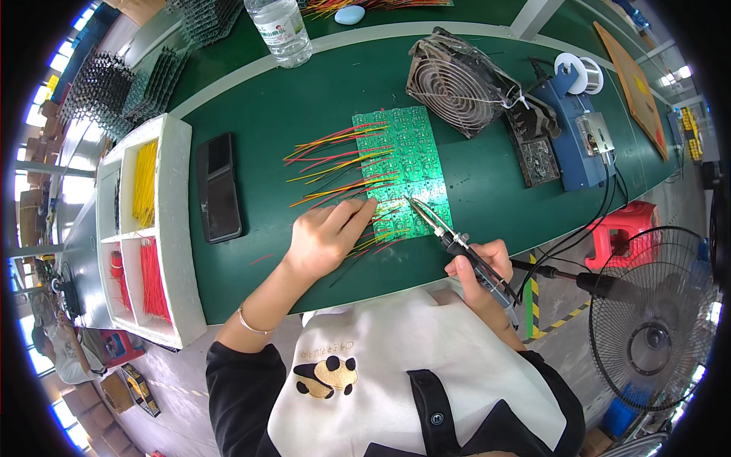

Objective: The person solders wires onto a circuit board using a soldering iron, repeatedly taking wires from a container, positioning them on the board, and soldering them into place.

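A green panel of circuit boards (415,156) lies on the table, with red and yellow wires (339,156) sticking out past its left side. My left hand (324,236) reaches over the panel's lower left edge. Its thumb and fingertips are pinched together around a thin wire, mostly hidden by the fingers. In my right hand (483,270) is a soldering iron (461,247), gripped by its dark handle and slanting up to the left. The iron's metal tip meets the panel just right of my left fingertips, by a wire end.
A white foam tray (190,251) of yellow and red wires stands left, beside a black phone (218,186). Behind the panel are a dusty fan (449,84) and a water bottle (280,34). A blue solder feeder (575,129) trails cables to the right; a floor fan (651,335) stands beyond the edge.
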The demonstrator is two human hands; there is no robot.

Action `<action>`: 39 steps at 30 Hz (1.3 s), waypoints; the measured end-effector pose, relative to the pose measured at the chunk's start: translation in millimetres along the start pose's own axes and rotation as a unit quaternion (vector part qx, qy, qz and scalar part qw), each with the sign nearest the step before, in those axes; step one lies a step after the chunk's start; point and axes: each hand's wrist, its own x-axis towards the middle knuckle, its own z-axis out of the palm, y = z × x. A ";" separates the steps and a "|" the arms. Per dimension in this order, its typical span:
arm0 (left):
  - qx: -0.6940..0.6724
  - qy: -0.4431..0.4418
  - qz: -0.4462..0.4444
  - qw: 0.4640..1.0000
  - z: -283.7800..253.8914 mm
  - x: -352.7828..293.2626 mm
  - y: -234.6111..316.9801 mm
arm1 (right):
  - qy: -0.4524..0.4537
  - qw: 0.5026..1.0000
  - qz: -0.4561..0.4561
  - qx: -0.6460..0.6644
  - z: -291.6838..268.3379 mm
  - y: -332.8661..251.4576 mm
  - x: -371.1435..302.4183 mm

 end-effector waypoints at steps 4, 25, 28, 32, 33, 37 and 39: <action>0.007 0.000 0.003 1.000 0.5 -0.5 1.3 | -0.003 0.999 -0.028 0.018 -1.9 3.4 -0.9; 0.041 0.109 0.036 0.993 -19.4 18.0 7.5 | 0.174 0.979 -0.071 0.084 12.6 1.6 16.9; -0.027 -0.018 0.136 0.990 -21.1 4.9 24.8 | 0.197 0.978 -0.041 0.059 15.7 -3.1 26.3; -0.041 -0.063 0.126 0.989 -9.4 0.2 29.8 | 0.199 0.976 -0.044 0.080 16.5 -1.4 32.1; -0.044 -0.071 0.114 0.990 -8.8 -0.4 30.2 | 0.196 0.977 -0.044 0.077 15.1 -1.3 29.9; -0.020 -0.077 0.123 0.989 -8.5 2.9 31.3 | 0.138 0.986 -0.057 0.077 9.6 -4.1 33.3; -0.010 -0.046 0.147 0.988 -2.2 -0.2 31.3 | 0.121 0.988 -0.042 0.090 4.7 -0.3 38.1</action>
